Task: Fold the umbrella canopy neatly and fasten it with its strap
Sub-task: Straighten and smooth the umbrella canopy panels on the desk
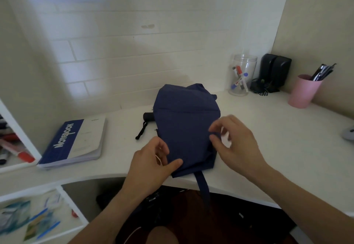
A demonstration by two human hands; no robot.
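A navy blue umbrella canopy [185, 125] lies loosely spread on the white desk [268, 148], near the front edge. Its black handle [148, 116] with a wrist cord sticks out at the left. The blue strap [203, 188] hangs down over the desk's front edge. My left hand [153, 161] holds the canopy's lower left edge, thumb on top of the fabric. My right hand [233, 140] pinches a fold at the canopy's right edge between thumb and fingers.
A blue and white notebook [76, 142] lies to the left. At the back right stand a clear jar of markers [242, 75], black speakers [274, 71] and a pink cup of pens [304, 90]. A grey mouse [348, 133] sits at the far right. Shelves are at the left.
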